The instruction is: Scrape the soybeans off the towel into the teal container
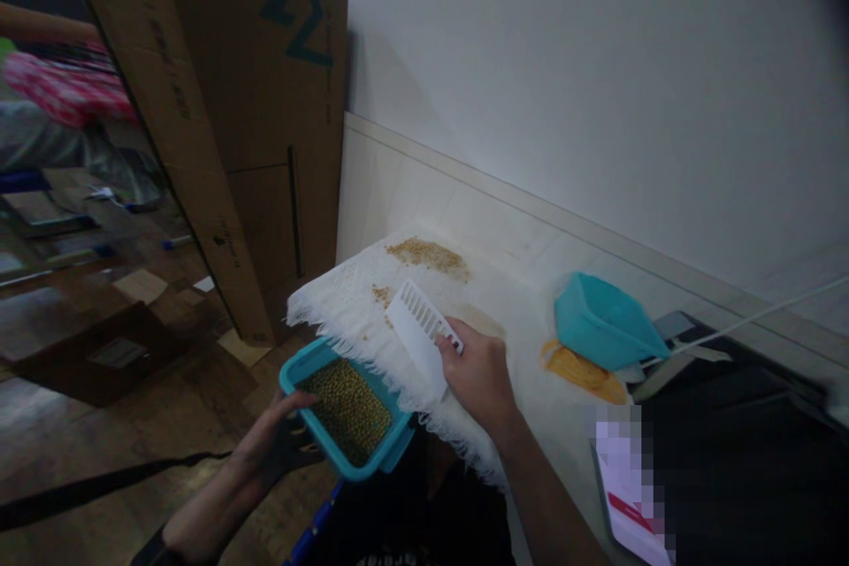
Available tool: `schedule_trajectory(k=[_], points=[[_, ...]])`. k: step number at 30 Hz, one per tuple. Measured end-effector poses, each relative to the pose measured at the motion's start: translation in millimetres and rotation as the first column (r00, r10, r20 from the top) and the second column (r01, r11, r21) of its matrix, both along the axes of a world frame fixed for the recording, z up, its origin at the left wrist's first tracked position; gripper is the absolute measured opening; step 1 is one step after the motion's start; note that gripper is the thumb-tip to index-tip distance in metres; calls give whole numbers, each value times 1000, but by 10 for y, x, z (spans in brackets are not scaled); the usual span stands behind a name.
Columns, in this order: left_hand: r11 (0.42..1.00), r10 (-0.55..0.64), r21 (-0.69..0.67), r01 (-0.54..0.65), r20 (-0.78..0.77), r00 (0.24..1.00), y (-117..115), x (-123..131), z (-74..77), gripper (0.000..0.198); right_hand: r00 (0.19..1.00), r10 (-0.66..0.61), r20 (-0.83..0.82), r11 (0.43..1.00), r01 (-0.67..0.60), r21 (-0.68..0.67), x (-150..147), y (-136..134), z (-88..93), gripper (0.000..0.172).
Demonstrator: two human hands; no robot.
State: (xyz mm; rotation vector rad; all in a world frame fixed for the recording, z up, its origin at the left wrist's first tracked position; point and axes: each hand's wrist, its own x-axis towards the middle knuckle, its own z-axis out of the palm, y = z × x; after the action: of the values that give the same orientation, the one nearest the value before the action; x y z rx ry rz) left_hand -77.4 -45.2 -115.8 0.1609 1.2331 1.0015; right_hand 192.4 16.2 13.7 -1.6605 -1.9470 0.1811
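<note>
My left hand (292, 424) grips the left side of a turquoise plastic tub (345, 464), its thumb over the rim. Greenish-yellow beans (348, 407) fill much of the tub, which sits just below the fringed edge of a white cloth (338, 301). In my right hand (478, 371) is a flat white plastic piece with a row of slots (415, 332), held over the cloth with its slotted end away from me. Beyond it lies a spread of small tan beans or grains (428, 256), with a smaller cluster (381, 294) nearer the plastic piece.
A tall cardboard box (265, 106) stands left of the cloth, and a white wall (597, 88) runs behind. To the right are a turquoise basin (603, 318), yellow-orange material (584, 376), a dark bag (749, 433) and a phone-like object (630, 495). Another person's leg (59, 137) shows far left.
</note>
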Motion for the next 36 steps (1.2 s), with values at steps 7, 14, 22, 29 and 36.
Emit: schedule_trajectory(k=[7,14,22,29,36], points=[[1000,13,9,-13,4,1000,7,-9,25,51,1000,7,-17,1000,-7,-14,-17,30,-16,33],[1000,16,6,-16,-16,1000,16,-9,30,47,999,44,-25,999,-44,-9,-113,31,-23,32],[1000,14,16,-14,2,1000,-5,-33,-30,49,998,62,-32,998,-62,21,-140,12,-37,30],[1000,13,18,-13,1,1000,-1,-21,4,45,998,60,-16,998,-60,-15,-216,11,-46,31],[999,32,-5,-32,-6,999,10,-18,36,48,997,67,-48,998,-67,8,-222,15,-75,30]])
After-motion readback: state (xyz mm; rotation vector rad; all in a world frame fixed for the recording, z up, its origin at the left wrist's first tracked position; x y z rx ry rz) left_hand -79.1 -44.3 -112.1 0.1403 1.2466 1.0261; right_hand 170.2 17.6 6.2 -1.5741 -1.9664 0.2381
